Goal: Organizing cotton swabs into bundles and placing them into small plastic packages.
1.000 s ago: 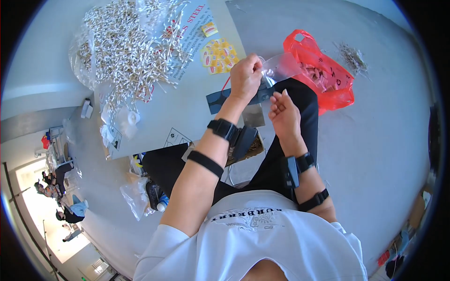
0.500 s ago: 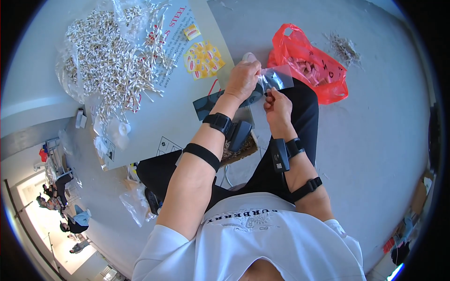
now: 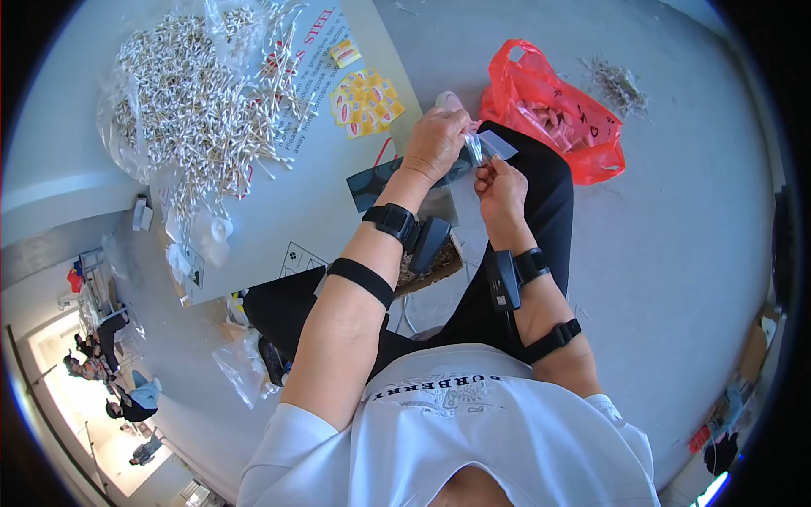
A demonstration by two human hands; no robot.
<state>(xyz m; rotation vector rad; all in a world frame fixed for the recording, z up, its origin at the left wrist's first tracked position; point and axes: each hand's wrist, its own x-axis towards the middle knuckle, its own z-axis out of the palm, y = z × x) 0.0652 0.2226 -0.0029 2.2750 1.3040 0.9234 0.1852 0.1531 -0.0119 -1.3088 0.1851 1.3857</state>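
Note:
Between my two hands is a clear plastic bag [image 3: 476, 152], bunched and creased near my fingers, with a flat part sticking out to the right. My left hand [image 3: 435, 145] is closed on its left side, fingers curled. Close below on the right, my right hand [image 3: 503, 188] pinches its lower edge between thumb and fingertips. Both hands are above my right knee, beside the table's edge. A bit of pink shows by the left fingertips, too small to name. Under my left wrist lies a dark see-through strip [image 3: 369, 189].
A heap of cotton swabs [image 3: 207, 93] covers the table's [image 3: 279, 211] far left. Small yellow packets [image 3: 367, 103] lie nearer its right edge. On the floor at right stands a red plastic bag [image 3: 505, 83] with pink pieces inside. A cardboard box [image 3: 443, 272] sits beneath my left forearm.
The clear bag, spread out flat before, is now bunched and folded between my hands. Both hands have stayed almost in place.

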